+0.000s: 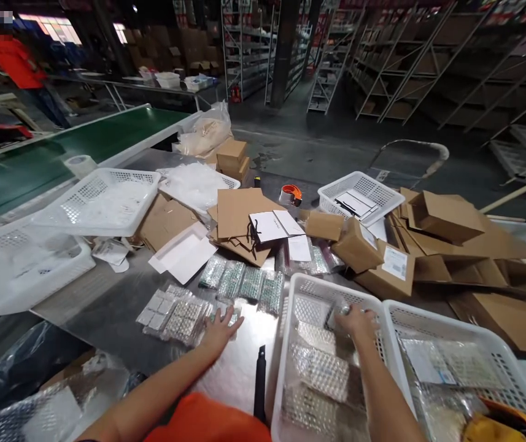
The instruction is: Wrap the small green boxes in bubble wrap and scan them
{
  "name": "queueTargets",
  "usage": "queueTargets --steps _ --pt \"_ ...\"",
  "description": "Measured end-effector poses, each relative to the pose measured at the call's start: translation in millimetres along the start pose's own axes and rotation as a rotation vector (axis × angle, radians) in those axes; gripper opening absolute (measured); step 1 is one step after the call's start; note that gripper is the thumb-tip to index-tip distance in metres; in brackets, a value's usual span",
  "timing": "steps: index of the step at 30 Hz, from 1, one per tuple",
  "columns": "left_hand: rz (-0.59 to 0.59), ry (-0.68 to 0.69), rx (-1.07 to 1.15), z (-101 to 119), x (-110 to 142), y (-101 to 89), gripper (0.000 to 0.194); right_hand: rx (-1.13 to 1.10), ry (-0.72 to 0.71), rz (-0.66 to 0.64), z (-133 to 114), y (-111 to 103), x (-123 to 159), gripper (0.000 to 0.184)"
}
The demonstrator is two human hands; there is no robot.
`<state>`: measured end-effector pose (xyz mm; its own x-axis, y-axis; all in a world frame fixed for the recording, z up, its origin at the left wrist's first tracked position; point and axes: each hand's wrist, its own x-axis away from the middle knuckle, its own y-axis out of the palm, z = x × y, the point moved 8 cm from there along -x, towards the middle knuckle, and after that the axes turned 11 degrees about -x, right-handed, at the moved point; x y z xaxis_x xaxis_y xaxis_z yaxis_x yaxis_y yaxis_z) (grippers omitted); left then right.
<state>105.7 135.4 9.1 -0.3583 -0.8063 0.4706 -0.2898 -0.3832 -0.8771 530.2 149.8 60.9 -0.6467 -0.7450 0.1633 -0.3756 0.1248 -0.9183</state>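
My left hand (pixel 220 330) lies with fingers spread on the right end of a row of bubble-wrapped packs (pixel 184 318) on the metal table. Behind that row, more bubble-wrapped packs with green contents (pixel 250 282) lie side by side. My right hand (pixel 358 322) reaches into a white plastic basket (pixel 293 344), its fingers closed on a small bubble-wrapped pack (pixel 337 314) near the basket's far end. Other bubble-wrapped packs (pixel 320 371) lie lower in this basket. The right fingertips are partly hidden.
A black box cutter (pixel 261 383) lies left of the basket. Another white basket (pixel 488 344) holds packs and a yellow-orange tape dispenser (pixel 506 423). Cardboard boxes (pixel 373 252) and an orange tape dispenser (pixel 291 195) sit farther back. A green conveyor (pixel 119 132) runs behind, left; a person (pixel 14 61) stands beyond.
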Motion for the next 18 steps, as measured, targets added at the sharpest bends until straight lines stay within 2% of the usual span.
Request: queueTargets --steps 2,6,11,14,18 --pt "-0.003 0.025 -0.005 -0.5 -0.5 1.3 0.079 0.03 0.057 -0.071 3.1 11.9 0.9 0.041" --pt "-0.024 0.075 -0.041 -3.2 -1.7 -1.4 0.065 0.049 0.041 -0.203 -2.3 31.7 7.8 0.042" --pt "-0.055 0.087 -0.072 -7.2 -2.7 -5.5 0.064 0.093 0.101 -0.269 4.6 37.6 10.7 0.065" --pt "-0.072 0.054 -0.06 -9.0 -1.9 -1.5 0.068 0.113 0.104 -0.302 8.2 38.6 11.0 0.073" --pt "-0.084 0.031 -0.046 -3.8 -2.0 5.4 0.079 0.142 0.03 -0.374 1.2 49.7 16.9 0.061"
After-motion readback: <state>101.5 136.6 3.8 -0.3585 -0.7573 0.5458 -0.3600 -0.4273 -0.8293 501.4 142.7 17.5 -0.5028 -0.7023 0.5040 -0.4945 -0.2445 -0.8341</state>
